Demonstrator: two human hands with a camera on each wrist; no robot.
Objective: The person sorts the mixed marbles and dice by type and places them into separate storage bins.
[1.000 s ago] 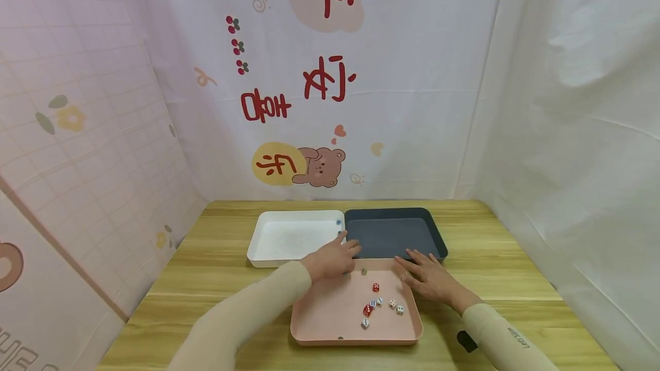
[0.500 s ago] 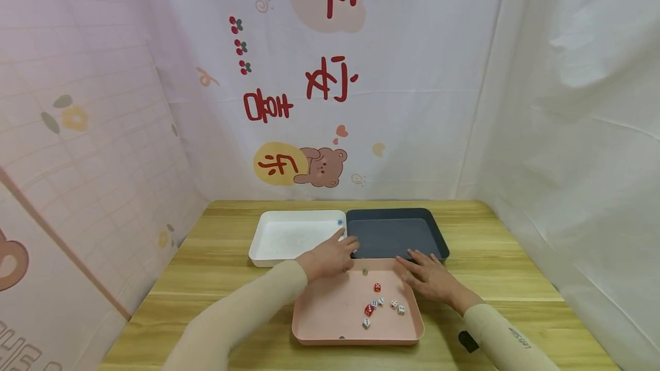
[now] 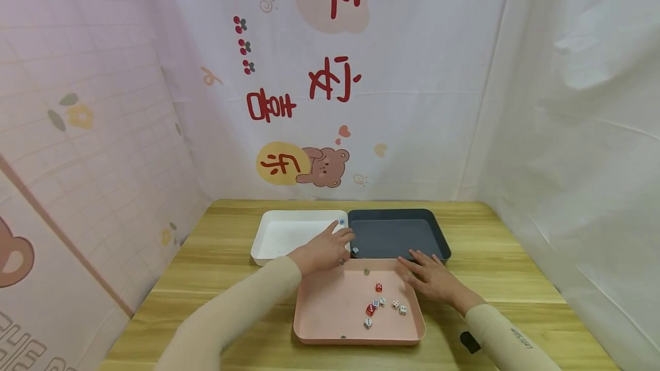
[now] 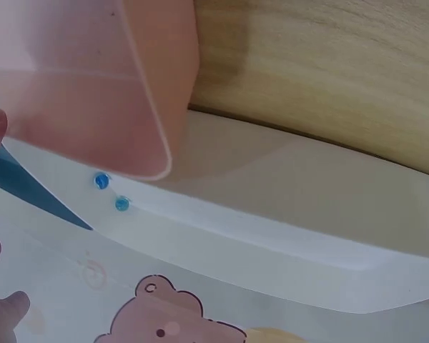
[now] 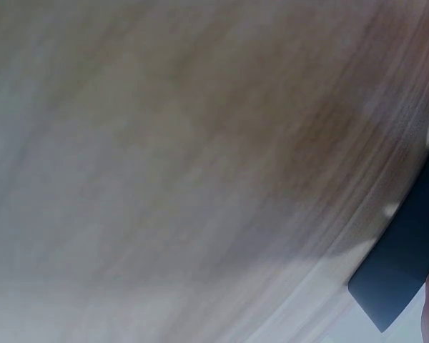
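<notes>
White cloth printed with red characters and a bear (image 3: pixel 327 167) hangs behind the wood-grain counter (image 3: pixel 490 256). Over there, a white tray (image 3: pixel 289 236) and a dark tray (image 3: pixel 397 235) sit side by side, with a pink tray (image 3: pixel 322 316) in front. The person's left hand (image 3: pixel 325 251) is above where the three meet, fingers loosely extended; a white die (image 3: pixel 355 251) lies just beside them in the dark tray's near left corner. The right hand (image 3: pixel 437 280) has its fingers spread at the pink tray's far right corner, gripping nothing. Red dice (image 3: pixel 370 310) and white dice (image 3: pixel 368 322) lie scattered in the pink tray; two blue beads (image 4: pixel 101 181) are in the white one.
</notes>
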